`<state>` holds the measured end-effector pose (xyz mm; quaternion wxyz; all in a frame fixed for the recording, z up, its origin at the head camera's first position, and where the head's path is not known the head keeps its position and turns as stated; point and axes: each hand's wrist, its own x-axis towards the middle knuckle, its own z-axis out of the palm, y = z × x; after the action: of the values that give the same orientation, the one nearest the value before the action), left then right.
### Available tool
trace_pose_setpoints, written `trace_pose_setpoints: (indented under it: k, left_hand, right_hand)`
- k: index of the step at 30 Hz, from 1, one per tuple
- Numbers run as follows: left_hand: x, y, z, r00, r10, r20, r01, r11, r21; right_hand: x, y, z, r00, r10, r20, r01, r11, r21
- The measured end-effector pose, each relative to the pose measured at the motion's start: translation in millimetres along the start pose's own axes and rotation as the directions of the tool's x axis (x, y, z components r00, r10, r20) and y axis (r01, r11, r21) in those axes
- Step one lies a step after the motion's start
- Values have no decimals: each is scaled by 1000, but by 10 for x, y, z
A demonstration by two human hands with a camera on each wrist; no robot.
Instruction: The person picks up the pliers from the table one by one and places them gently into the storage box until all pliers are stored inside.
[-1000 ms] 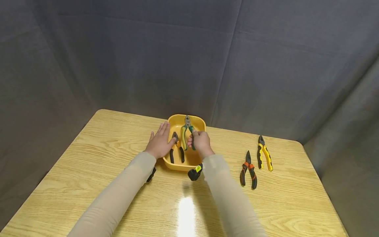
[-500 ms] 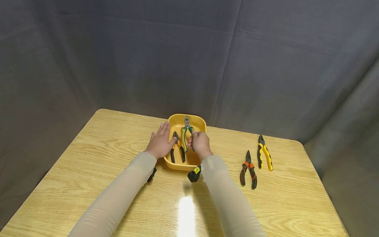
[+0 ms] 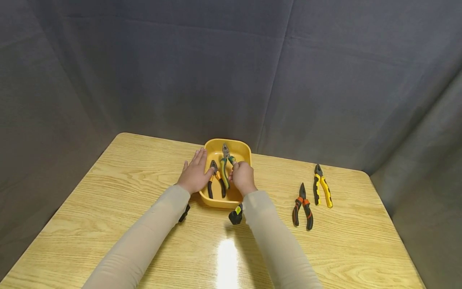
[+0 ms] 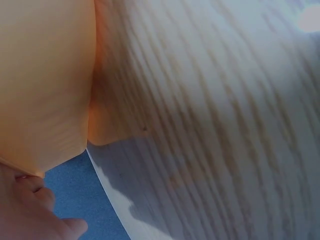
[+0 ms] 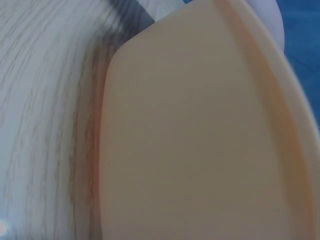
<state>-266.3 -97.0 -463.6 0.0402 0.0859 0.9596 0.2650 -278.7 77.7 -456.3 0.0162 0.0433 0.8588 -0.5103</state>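
Observation:
Fingers extended, my left hand (image 3: 193,175) rests along the left rim of a yellow plastic bin (image 3: 220,204), its thumb reaching over the inside. Pliers with green and yellow handles (image 3: 223,168) are over the inside of the bin, jaws toward the back. My right hand (image 3: 243,177) grips their right handle, which is mostly hidden by the hand. To their left, a second pair of pliers with black and orange handles (image 3: 211,189) lies in the bin beside my left thumb. The right wrist view shows mainly the bin's outer wall (image 5: 190,130).
Two more pairs of pliers lie on the wooden table (image 3: 353,241) to the right: one with red and black handles (image 3: 303,206), one with yellow and black handles (image 3: 322,186). A grey curtain (image 3: 202,80) hangs behind the table.
My right hand has shifted slightly left, and the green and yellow pliers with it, their jaws moving left and a little toward me. The left hand stays on the rim.

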Motion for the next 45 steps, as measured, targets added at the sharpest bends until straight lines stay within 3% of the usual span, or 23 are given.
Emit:
trace_pose_setpoints:
  k: [7, 13, 45]
  left_hand:
    - [-6, 2, -1, 1000, 10, -9, -10, 1000, -4]
    - [-16, 4, -6, 1000, 10, -14, -10, 1000, -8]
    - [5, -17, 26, 1000, 5, 4, -5, 1000, -28]
  right_hand:
    - [-16, -6, 5, 1000, -23, -6, 21, 982, -188]
    - [-6, 15, 30, 1000, -30, 0, 28, 961, -274]
    - [17, 76, 111, 996, -84, 3, 76, 882, -465]
